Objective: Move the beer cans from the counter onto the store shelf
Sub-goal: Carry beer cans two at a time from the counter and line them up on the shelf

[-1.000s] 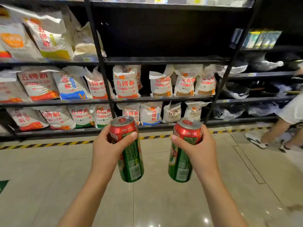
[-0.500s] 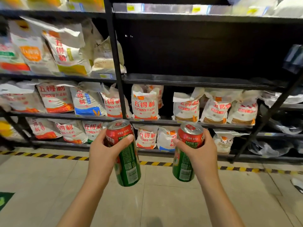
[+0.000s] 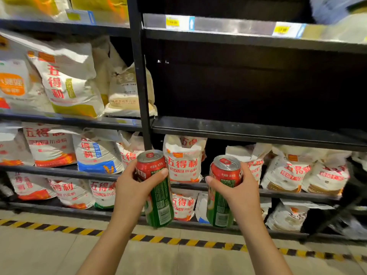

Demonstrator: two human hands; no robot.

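Directly in front of you, your left hand (image 3: 133,190) grips one beer can (image 3: 155,188), fingers behind it and thumb across its red upper band. Your right hand (image 3: 241,192) grips a second beer can (image 3: 222,190) the same way, just beside the first with a gap between them. Both cans are red on top, green below, and tilt slightly, tops away from you. Above both hands runs a bare black shelf (image 3: 258,133), with a dark bay over it. Behind and below the hands, flour bags (image 3: 183,161) fill the lower shelves. Beneath your forearms, a yellow-and-black floor stripe (image 3: 178,241) runs along the shelf base.
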